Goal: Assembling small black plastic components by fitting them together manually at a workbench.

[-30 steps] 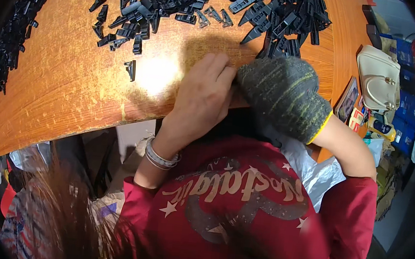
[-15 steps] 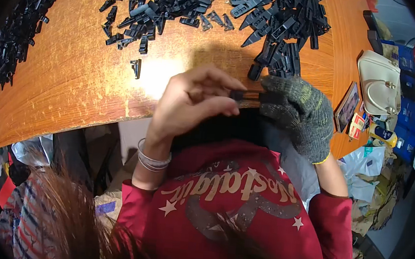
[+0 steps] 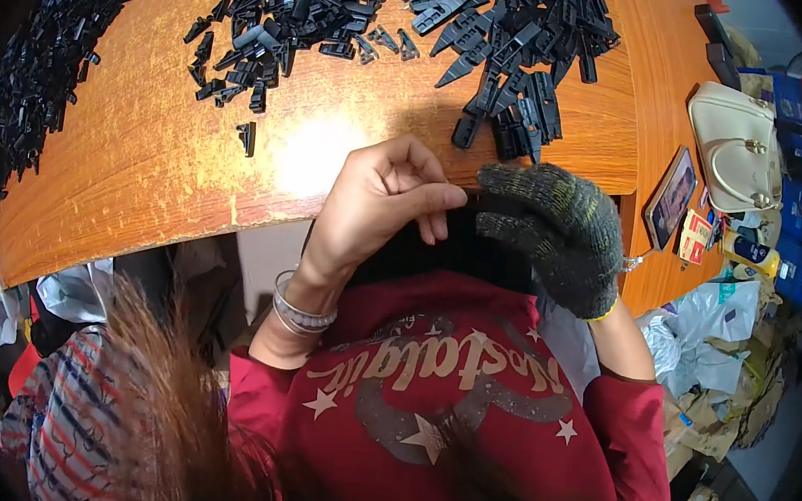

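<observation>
My bare left hand [image 3: 382, 200], with bracelets at the wrist, is held in front of the table's near edge, thumb and forefinger pinched. Whatever sits in the pinch is too small and dark to make out. Close to its right, my right hand [image 3: 567, 233] wears a dark grey knitted glove. Its fingers and thumb are closed toward the left fingertips around something dark, which blends into the dark background. Beyond the hands lies a pile of long black plastic clip pieces [image 3: 527, 41]. A single small black clip [image 3: 247, 138] rests apart, left of the bare hand.
Small black clip parts [image 3: 299, 9] are heaped at the back centre. Another long heap [image 3: 54, 43] runs down the table's left side. A cream handbag [image 3: 726, 137], a phone [image 3: 669, 199] and a yellow-and-dark bottle [image 3: 750, 253] are at the right. Plastic bags [image 3: 713, 314] lie below.
A black piece visible between both hands before is no longer distinguishable. The left fingers have come closer to a pinch, and the gloved hand has shifted slightly left. The whole view has shifted a little.
</observation>
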